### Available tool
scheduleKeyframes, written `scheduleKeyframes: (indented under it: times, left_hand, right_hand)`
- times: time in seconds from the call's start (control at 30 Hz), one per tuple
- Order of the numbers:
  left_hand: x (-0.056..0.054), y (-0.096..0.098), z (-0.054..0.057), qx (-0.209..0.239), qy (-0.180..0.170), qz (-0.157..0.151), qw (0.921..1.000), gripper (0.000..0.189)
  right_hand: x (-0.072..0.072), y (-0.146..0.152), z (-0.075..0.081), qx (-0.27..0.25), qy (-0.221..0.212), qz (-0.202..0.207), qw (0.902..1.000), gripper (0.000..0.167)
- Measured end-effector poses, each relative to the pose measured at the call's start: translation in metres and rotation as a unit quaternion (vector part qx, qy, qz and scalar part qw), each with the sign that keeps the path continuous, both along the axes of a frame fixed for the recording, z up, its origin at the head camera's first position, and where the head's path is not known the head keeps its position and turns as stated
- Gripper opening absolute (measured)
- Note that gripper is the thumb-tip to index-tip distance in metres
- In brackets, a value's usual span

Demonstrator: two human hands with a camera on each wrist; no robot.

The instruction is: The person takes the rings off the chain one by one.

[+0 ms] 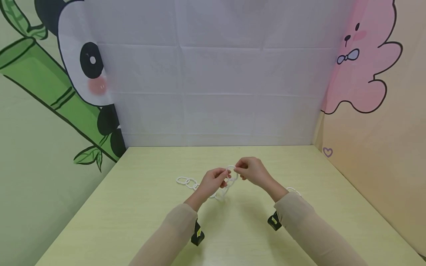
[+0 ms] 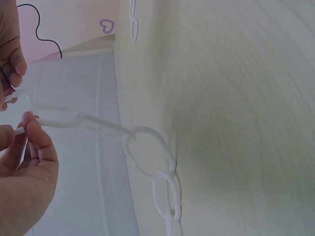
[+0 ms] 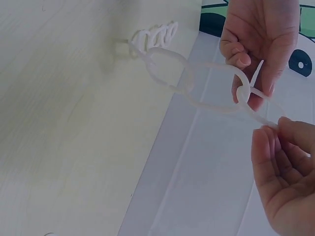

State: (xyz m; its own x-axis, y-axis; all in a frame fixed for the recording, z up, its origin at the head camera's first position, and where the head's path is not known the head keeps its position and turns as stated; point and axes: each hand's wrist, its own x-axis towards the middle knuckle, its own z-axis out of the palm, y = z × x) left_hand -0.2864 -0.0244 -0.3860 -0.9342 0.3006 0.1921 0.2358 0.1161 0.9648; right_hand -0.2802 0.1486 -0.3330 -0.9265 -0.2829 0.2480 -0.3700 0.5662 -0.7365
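My left hand (image 1: 213, 181) pinches one side of the top link of a white plastic chain (image 2: 149, 152) between thumb and fingers. Across from it, my right hand (image 1: 253, 170) pinches the same white link (image 3: 258, 117) on its other side. A gap shows in that link in the right wrist view, where a pointed end stands free near my left hand. From the raised link the chain hangs down to the table, and its far links (image 1: 183, 180) lie on the surface left of my left hand.
Another white chain piece (image 1: 293, 191) lies on the pale wooden table (image 1: 149, 221), partly hidden behind my right forearm. A white cloth (image 1: 216, 74) hangs along the back edge. Printed cloth walls stand on both sides. A black device (image 1: 274, 221) is strapped at each wrist.
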Motion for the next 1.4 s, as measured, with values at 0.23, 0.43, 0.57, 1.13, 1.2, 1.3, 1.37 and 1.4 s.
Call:
scheduleKeyframes:
  times: [0.23,0.43,0.57,1.13,1.2,1.3,1.37,1.4]
  left_hand:
    - [0.008,-0.001,0.004,-0.010,-0.024,-0.018,0.9995,0.029]
    - [0.002,-0.001,-0.004,-0.014,-0.028,-0.022,0.9993,0.029]
    - [0.002,0.000,-0.003,-0.017,-0.029,-0.013,0.9994,0.027]
    - [0.003,-0.001,-0.002,-0.015,-0.005,0.005,0.9999,0.033]
    - [0.004,-0.001,-0.002,-0.015,-0.004,0.004,0.9999,0.033]
    - [0.005,-0.001,-0.001,-0.016,-0.002,0.005,0.9999,0.031]
    - [0.004,-0.001,-0.001,-0.014,0.000,0.004,0.9999,0.030]
    - [0.004,0.000,-0.002,-0.013,0.001,0.004,0.9999,0.029]
  right_hand:
    - [-0.001,0.001,0.001,-0.011,-0.001,-0.004,0.9999,0.008]
    - [-0.003,0.004,0.001,-0.021,-0.006,-0.014,0.9997,0.009]
    - [-0.006,0.007,-0.001,-0.033,-0.015,-0.020,0.9992,0.010]
    - [-0.011,0.017,-0.012,-0.059,-0.033,-0.037,0.9970,0.010]
    - [-0.011,0.017,-0.012,-0.062,-0.038,-0.039,0.9966,0.010]
    - [-0.011,0.018,-0.013,-0.064,-0.042,-0.038,0.9964,0.010]
    - [-0.012,0.019,-0.014,-0.066,-0.044,-0.038,0.9961,0.011]
    - [-0.012,0.019,-0.015,-0.067,-0.046,-0.038,0.9960,0.011]
